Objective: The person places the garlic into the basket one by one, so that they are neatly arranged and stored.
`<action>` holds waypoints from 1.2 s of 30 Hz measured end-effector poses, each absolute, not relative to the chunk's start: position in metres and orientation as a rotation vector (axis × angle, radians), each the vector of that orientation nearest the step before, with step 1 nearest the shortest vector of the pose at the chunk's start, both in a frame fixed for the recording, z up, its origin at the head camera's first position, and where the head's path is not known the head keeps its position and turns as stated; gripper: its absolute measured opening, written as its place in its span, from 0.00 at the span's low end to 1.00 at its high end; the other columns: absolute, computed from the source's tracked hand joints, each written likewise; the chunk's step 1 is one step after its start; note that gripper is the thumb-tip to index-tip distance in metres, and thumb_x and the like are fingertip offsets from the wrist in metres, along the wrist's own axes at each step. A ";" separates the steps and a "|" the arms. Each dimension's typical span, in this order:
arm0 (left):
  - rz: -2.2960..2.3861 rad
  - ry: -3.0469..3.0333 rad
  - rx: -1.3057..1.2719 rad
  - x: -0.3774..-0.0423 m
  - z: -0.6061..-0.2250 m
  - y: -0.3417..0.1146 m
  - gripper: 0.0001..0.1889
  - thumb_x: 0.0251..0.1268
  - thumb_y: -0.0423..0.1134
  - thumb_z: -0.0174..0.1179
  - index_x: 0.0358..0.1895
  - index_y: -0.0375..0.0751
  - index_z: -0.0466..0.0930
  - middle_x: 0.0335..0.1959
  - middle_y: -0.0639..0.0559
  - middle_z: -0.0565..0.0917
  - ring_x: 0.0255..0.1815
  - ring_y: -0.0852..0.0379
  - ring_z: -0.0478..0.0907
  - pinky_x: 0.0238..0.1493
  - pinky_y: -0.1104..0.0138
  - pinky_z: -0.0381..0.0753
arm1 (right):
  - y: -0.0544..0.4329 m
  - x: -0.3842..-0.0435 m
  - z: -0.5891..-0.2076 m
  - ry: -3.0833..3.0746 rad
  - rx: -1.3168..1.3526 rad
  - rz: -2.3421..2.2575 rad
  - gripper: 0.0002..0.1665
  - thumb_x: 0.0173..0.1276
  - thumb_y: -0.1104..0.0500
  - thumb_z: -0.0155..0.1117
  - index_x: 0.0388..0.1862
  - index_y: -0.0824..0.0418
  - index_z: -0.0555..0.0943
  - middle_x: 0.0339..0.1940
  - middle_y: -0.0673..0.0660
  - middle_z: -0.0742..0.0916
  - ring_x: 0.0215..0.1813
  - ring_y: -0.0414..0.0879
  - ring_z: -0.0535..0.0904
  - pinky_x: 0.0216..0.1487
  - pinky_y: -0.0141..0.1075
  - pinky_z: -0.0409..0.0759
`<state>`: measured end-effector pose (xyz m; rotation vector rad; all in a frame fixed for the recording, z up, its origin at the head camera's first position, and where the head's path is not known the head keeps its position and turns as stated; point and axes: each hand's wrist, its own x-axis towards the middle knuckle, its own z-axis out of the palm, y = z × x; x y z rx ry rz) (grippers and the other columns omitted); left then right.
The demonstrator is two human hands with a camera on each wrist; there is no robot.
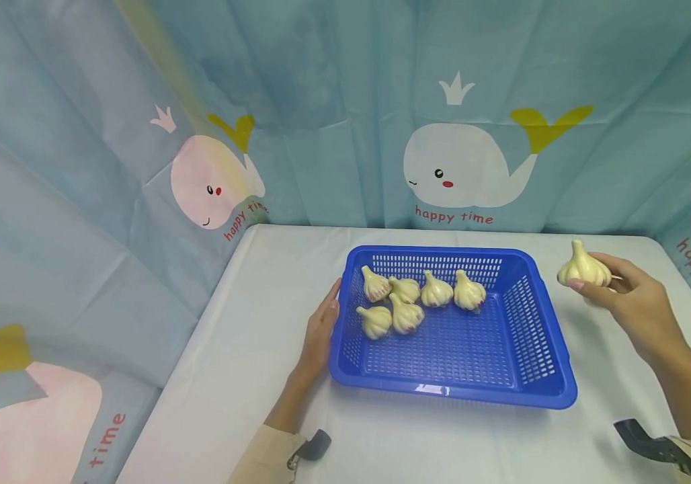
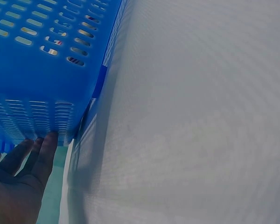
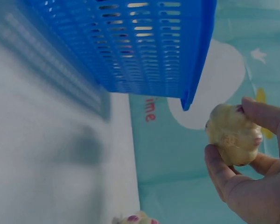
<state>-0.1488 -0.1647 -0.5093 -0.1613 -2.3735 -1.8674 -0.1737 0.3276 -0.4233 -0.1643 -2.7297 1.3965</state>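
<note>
A blue plastic basket (image 1: 442,395) lies on the white table, with several pale garlic bulbs (image 1: 407,314) gathered toward its left and back. My left hand (image 1: 319,333) rests against the outside of its left wall. In the left wrist view the fingers (image 2: 45,151) look fairly straight and touch the slotted wall. Right of the basket, my right hand (image 1: 638,296) holds one garlic bulb (image 1: 584,267) above the table, pinched between thumb and fingers, stem up. The right wrist view shows this bulb (image 3: 233,135) from its root end, apart from the basket.
Another garlic bulb with purple marks (image 3: 136,218) shows partly at the bottom of the right wrist view. The white table (image 1: 261,302) reaches a blue-green curtain (image 1: 345,168) printed with whales, which hangs behind and along the sides.
</note>
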 end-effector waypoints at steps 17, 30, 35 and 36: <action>-1.875 -2.366 -0.157 -0.148 -0.509 -0.165 0.29 0.89 0.57 0.37 0.85 0.58 0.60 0.84 0.62 0.63 0.87 0.57 0.54 0.87 0.55 0.52 | 0.314 -0.174 -0.397 -2.597 -0.043 1.483 0.42 0.75 0.51 0.72 0.83 0.53 0.68 0.71 0.58 0.74 0.53 0.24 0.74 0.44 0.12 0.77; -1.889 -2.366 -0.162 -0.148 -0.507 -0.165 0.28 0.89 0.56 0.36 0.85 0.59 0.59 0.85 0.62 0.62 0.87 0.57 0.54 0.87 0.54 0.53 | 0.302 -0.176 -0.377 -2.579 0.025 1.513 0.40 0.75 0.51 0.72 0.83 0.49 0.69 0.66 0.43 0.76 0.59 0.28 0.74 0.50 0.11 0.72; -1.888 -2.372 -0.150 -0.148 -0.508 -0.165 0.28 0.89 0.57 0.36 0.85 0.60 0.59 0.84 0.63 0.62 0.87 0.57 0.54 0.87 0.54 0.53 | 0.296 -0.177 -0.371 -2.528 0.072 1.579 0.39 0.75 0.57 0.72 0.82 0.53 0.70 0.61 0.36 0.77 0.57 0.26 0.77 0.51 0.10 0.74; -1.891 -2.368 -0.154 -0.148 -0.508 -0.165 0.28 0.89 0.56 0.36 0.85 0.59 0.59 0.84 0.62 0.62 0.87 0.57 0.54 0.87 0.54 0.53 | 0.295 -0.178 -0.369 -2.520 0.080 1.592 0.39 0.75 0.58 0.72 0.81 0.54 0.70 0.60 0.36 0.77 0.56 0.26 0.78 0.50 0.11 0.75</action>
